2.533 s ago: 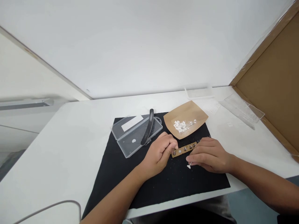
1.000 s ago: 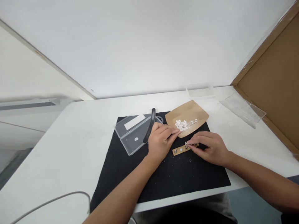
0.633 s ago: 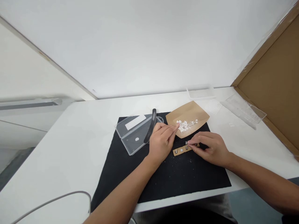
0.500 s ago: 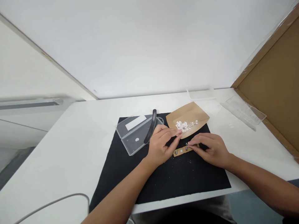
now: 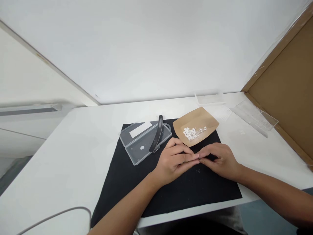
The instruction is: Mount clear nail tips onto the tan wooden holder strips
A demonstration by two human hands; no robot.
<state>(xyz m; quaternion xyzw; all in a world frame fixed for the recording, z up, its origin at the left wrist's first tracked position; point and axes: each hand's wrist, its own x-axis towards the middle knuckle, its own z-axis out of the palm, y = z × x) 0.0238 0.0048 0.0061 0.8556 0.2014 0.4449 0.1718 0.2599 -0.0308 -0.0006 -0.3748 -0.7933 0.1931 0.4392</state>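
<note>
Small bit [image 5: 199, 158] sits where both hands meet, over the black mat [image 5: 171, 195]. It is too tiny to name. The left hand [image 5: 174, 160] and right hand [image 5: 219, 160] touch at the fingertips; I cannot tell which one grips it. Behind them, a brown paper tray [image 5: 207, 122] holds little white pieces [image 5: 192, 132]. A clear box [image 5: 137, 153] holds one white dot [image 5: 142, 148], with a black tool [image 5: 156, 135] across it. Its white label [image 5: 140, 130] shows no words. The worktop [image 5: 85, 140] is bare on the left.
</note>
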